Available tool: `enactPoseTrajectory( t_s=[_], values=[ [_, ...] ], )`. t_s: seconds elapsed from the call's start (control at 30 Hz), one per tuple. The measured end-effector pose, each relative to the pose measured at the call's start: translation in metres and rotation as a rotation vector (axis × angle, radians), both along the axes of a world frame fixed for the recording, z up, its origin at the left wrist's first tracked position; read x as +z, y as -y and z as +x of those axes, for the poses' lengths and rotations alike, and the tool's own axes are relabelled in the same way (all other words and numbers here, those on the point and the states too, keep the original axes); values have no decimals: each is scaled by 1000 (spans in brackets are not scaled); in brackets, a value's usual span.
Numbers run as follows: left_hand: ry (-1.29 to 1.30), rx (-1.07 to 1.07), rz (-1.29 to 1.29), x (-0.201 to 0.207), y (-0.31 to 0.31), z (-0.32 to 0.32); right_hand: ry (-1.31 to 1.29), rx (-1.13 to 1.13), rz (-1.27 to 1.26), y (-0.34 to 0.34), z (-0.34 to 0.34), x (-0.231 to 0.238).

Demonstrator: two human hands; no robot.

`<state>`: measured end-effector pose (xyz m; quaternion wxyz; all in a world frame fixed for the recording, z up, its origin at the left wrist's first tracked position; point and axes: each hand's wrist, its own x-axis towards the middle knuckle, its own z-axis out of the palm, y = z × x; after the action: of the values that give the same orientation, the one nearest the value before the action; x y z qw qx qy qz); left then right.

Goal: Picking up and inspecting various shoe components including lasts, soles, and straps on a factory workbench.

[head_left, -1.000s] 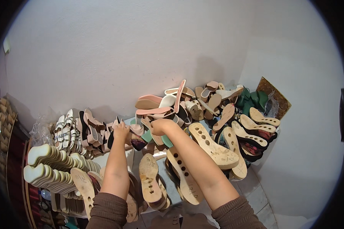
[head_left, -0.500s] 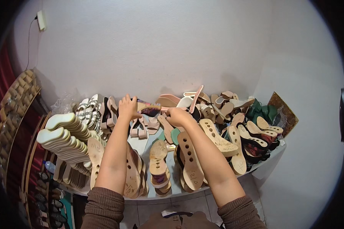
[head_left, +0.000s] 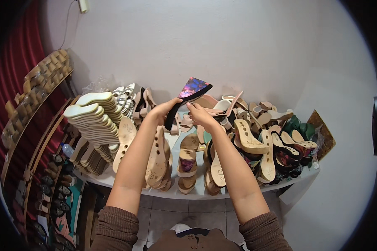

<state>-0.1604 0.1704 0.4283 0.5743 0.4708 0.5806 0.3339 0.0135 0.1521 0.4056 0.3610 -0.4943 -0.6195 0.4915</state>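
A wedge shoe sole point(head_left: 193, 88) with a blue, pink and purple print and a black edge is held up above the far part of the table, tilted with its thick end upward. My left hand point(head_left: 165, 109) is closed round its lower, thin part. My right hand point(head_left: 202, 115) has its fingers drawn in against the black edge from the right; its grip is partly hidden. Below my hands lie pale pink block-heeled sandals point(head_left: 186, 122). Between my forearms, wooden-coloured soles with a purple printed part point(head_left: 187, 166) rest near the table's front edge.
Stacked cream insoles point(head_left: 88, 121) and white strappy sandals point(head_left: 123, 96) are at the left. More wedge soles point(head_left: 267, 157) and green material point(head_left: 299, 129) crowd the right, beside a brown board point(head_left: 320, 134). Shoe racks point(head_left: 40, 108) stand before a red curtain point(head_left: 19, 54).
The printed wedge sole has risen off the table and turned steeply between my hands. My left hand has closed on it, and my right hand has come to it. The view has shifted.
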Motion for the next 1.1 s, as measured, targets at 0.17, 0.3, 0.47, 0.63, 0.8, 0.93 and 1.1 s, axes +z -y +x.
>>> enactPoseTrajectory(
  t_s=[0.17, 0.3, 0.47, 0.63, 0.8, 0.93, 1.1],
  values=[
    [628, -11, 3, -17, 35, -6, -157, -53, 174, 33, -33, -4],
    [905, -216, 74, -30, 55, -27, -72, -56, 368, 30, -52, -24],
    [981, -309, 124, -36, 83, -44, -271, -40, 321, 71, -68, 0],
    [975, -347, 61, -46, 113, -51, -478, -14, 308, 78, -71, -3],
    [1113, -392, -38, -84, 132, -65, -373, -21, 352, 79, -83, -12],
    [1110, -406, -70, -99, 152, -70, -422, -130, 387, 93, -85, -1],
    [991, -425, -121, -112, 150, -81, -344, -115, 346, 90, -67, 12]
  ],
)
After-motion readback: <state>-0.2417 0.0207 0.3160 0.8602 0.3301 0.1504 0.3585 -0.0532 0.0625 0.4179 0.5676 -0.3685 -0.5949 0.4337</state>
